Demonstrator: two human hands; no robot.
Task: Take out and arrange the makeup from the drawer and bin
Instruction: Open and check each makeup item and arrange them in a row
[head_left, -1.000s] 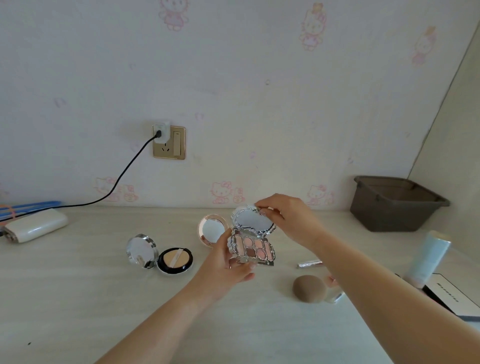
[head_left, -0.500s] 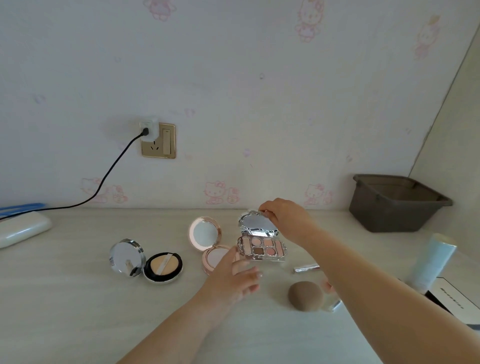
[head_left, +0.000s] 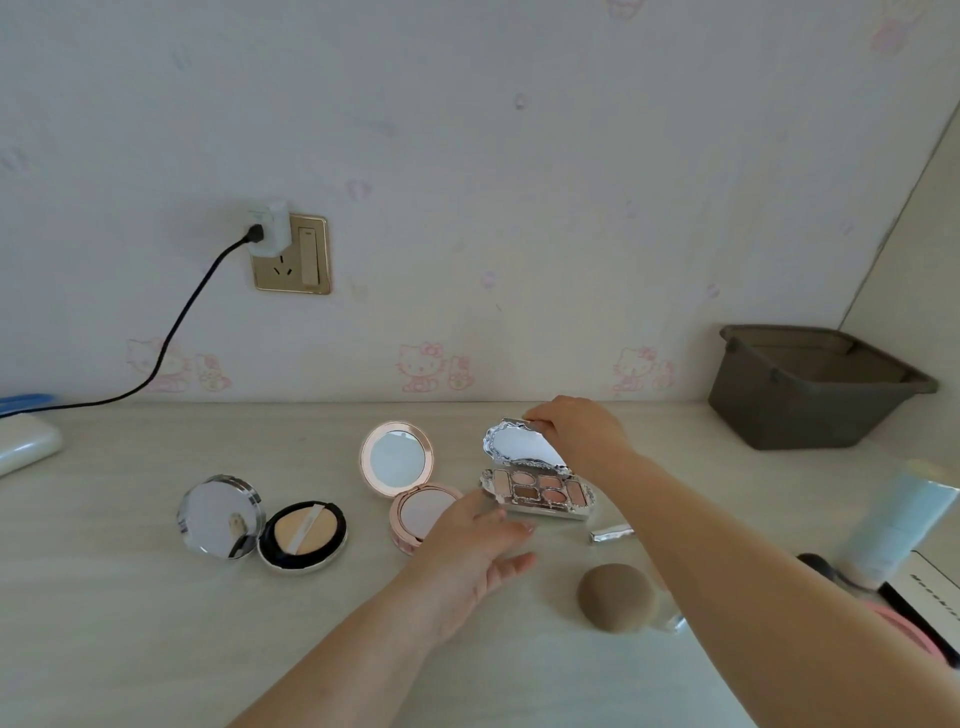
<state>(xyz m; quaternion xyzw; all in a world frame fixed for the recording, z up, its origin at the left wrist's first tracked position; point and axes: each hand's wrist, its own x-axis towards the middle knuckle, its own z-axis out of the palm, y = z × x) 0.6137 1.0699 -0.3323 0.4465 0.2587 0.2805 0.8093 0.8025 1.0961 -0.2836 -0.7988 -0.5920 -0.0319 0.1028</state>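
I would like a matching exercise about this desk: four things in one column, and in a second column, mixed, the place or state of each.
Things:
1. eyeshadow palette
2. pink compact
3. brown sponge
4. dark bin

Places or states:
A. at the back right corner of the desk, against the wall
B. open, its lid pinched by the right hand
C. open with a round mirror, partly behind the left hand
D. lying near the front, beside the right forearm

Pairs: 1-B, 2-C, 3-D, 4-A
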